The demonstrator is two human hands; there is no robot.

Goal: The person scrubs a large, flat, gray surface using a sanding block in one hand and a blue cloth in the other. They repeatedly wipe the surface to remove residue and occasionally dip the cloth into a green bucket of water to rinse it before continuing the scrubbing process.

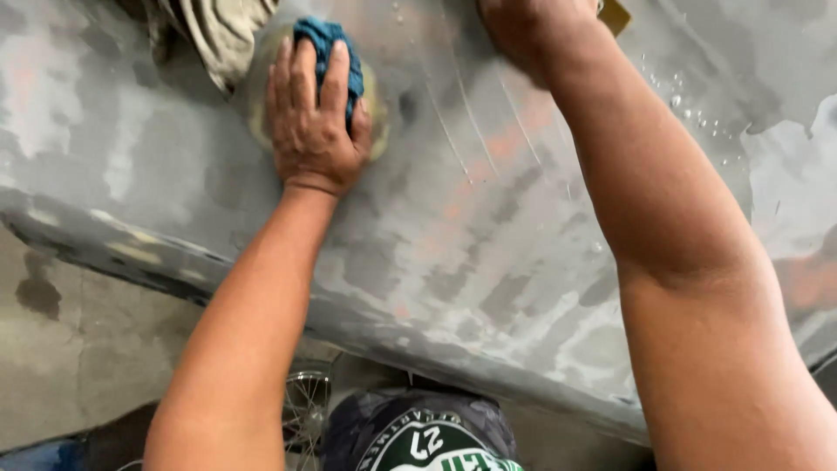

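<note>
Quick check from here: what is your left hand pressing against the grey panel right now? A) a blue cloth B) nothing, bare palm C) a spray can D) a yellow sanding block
A: the left hand lies flat over a bunched blue cloth on the sanded grey panel.

A beige cloth [218,30] lies crumpled at the top, a spoked wheel [307,406] stands below on the stained concrete floor [78,349].

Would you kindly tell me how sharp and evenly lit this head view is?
Head view: soft, even daylight without hard shadows; slight motion blur on the right hand; left hand on the blue cloth is fairly sharp; water droplets glint on the grey panel.
</note>
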